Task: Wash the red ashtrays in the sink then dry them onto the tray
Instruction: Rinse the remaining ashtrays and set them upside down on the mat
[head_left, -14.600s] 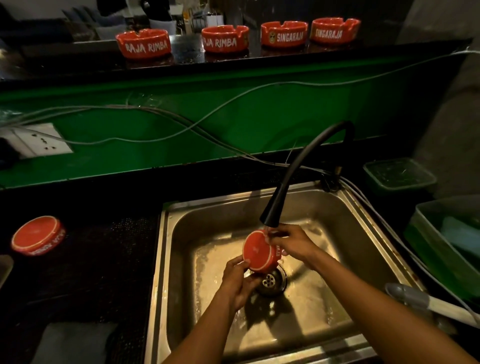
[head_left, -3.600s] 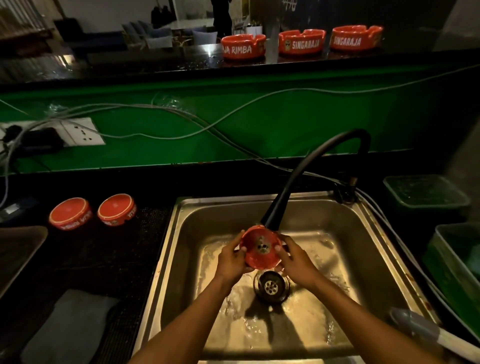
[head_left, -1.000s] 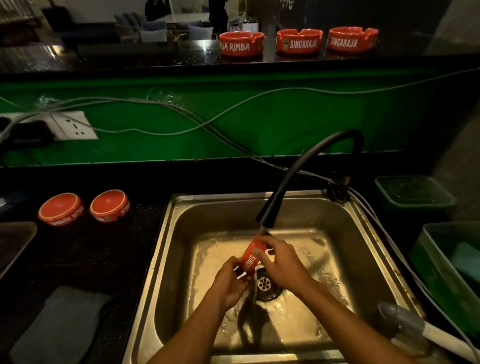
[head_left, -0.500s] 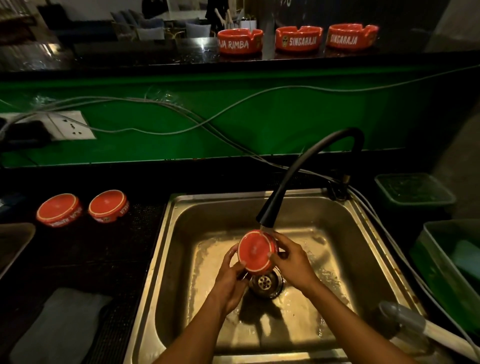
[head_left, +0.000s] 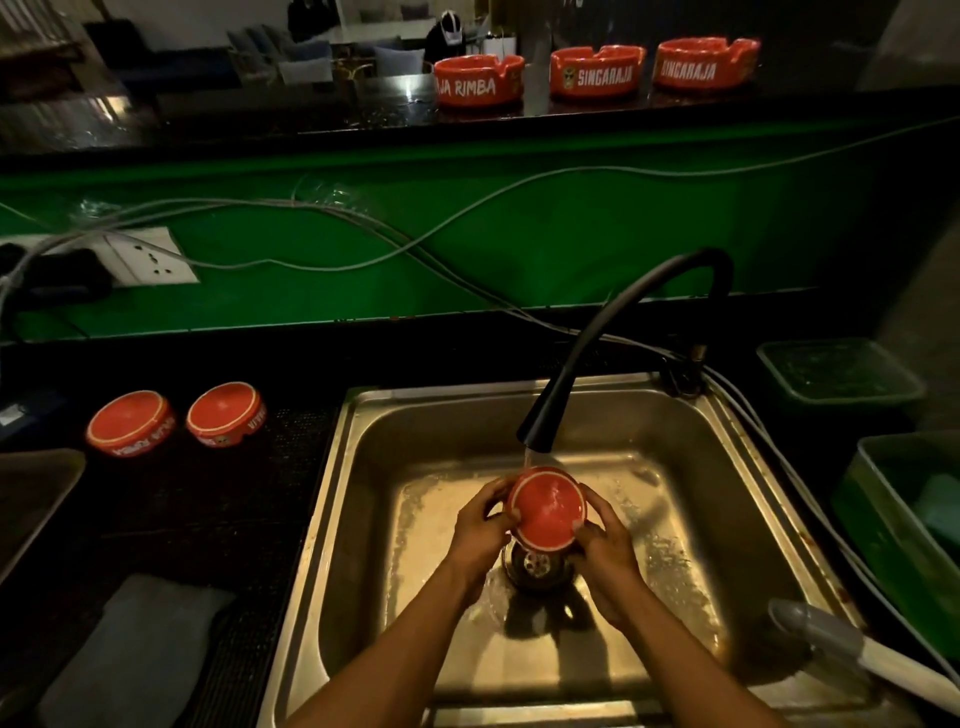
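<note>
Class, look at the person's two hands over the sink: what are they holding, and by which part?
A red ashtray, base up under the tap, gripped by its rim: left hand one side, right hand the other.

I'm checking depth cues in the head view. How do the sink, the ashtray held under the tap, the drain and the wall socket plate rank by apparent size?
Largest to smallest:
1. sink
2. wall socket plate and ashtray: too close to rank, and the ashtray sits nearer the camera
3. drain, partly hidden by the ashtray
</note>
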